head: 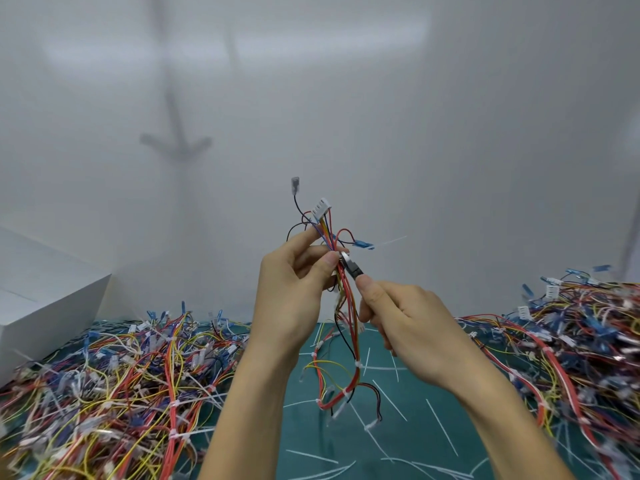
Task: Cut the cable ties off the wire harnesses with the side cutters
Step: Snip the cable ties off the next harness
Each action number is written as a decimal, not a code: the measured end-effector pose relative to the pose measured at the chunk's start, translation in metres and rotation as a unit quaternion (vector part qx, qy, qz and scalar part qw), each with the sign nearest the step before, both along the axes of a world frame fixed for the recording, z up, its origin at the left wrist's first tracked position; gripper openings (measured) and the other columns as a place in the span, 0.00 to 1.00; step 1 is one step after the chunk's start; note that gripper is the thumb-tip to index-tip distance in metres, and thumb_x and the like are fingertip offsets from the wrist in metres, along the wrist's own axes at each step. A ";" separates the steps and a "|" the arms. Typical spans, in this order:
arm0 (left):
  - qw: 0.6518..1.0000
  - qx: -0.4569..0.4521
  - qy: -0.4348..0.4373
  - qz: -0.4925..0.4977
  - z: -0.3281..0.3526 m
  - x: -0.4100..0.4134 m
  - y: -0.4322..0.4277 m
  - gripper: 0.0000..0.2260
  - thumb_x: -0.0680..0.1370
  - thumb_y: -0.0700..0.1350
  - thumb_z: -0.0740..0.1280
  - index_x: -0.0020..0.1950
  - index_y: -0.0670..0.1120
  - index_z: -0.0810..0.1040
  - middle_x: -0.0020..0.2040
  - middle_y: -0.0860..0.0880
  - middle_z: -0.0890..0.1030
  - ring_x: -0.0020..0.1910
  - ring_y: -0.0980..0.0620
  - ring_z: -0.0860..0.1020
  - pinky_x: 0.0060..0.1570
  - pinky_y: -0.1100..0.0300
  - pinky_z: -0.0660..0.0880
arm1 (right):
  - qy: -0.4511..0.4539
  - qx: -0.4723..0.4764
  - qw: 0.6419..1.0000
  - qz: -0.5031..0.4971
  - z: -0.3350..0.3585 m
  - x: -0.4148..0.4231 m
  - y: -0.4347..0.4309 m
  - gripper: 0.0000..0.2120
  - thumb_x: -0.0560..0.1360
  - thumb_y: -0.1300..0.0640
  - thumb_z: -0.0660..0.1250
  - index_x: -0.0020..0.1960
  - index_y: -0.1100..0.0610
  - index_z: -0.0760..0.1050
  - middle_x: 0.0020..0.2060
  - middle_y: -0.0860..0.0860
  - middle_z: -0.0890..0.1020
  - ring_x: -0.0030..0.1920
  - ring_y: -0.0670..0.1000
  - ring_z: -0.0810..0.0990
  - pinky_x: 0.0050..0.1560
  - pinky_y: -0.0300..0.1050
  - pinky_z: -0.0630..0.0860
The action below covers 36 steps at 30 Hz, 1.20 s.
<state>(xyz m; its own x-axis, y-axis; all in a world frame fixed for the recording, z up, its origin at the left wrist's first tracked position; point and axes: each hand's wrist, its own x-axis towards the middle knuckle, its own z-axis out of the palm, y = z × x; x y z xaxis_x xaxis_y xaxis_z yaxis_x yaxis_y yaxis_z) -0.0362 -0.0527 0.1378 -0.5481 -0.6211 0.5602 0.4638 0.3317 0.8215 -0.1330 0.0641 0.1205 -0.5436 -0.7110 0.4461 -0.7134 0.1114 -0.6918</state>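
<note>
My left hand [294, 289] holds a wire harness [349, 317] upright in front of me, pinching its red, yellow and blue wires between thumb and fingers just below a white connector [321, 206]. My right hand [405, 327] grips the side cutters [351, 266], whose metal jaws sit against the bundle right beside my left thumb. A thin white cable tie tail [393, 240] sticks out to the right near the jaws. Lower on the harness, white cable ties [358, 364] wrap the wires, and its tail hangs down over the mat.
A green mat [398, 427] lies below with several cut white tie pieces scattered on it. Large heaps of coloured wire harnesses lie to the left [121, 382] and to the right [571, 341]. A white box [45, 299] stands at the far left against the white wall.
</note>
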 end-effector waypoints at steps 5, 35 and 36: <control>1.000 -0.015 0.000 0.007 -0.001 -0.002 -0.001 0.17 0.79 0.34 0.67 0.67 0.42 0.77 0.47 0.41 0.85 0.45 0.46 0.82 0.52 0.43 0.79 | -0.002 0.007 1.000 0.000 0.000 -0.001 0.002 0.35 0.69 0.26 0.47 0.35 0.55 0.75 0.23 0.42 0.74 0.26 0.43 0.70 0.35 0.47 0.71; 0.992 -0.120 0.008 0.043 0.000 0.000 -0.008 0.18 0.77 0.33 0.68 0.65 0.46 0.79 0.44 0.49 0.86 0.43 0.53 0.83 0.46 0.58 0.80 | -0.081 0.033 0.995 0.046 0.005 -0.001 0.007 0.32 0.78 0.33 0.53 0.34 0.56 0.78 0.23 0.46 0.72 0.26 0.47 0.69 0.33 0.46 0.69; 0.992 -0.119 0.007 0.041 -0.001 -0.001 -0.008 0.17 0.77 0.33 0.68 0.64 0.46 0.79 0.44 0.49 0.86 0.43 0.53 0.83 0.46 0.57 0.80 | -0.087 0.033 0.994 0.050 0.005 -0.001 0.008 0.31 0.78 0.33 0.53 0.33 0.56 0.78 0.23 0.46 0.71 0.26 0.48 0.69 0.32 0.46 0.69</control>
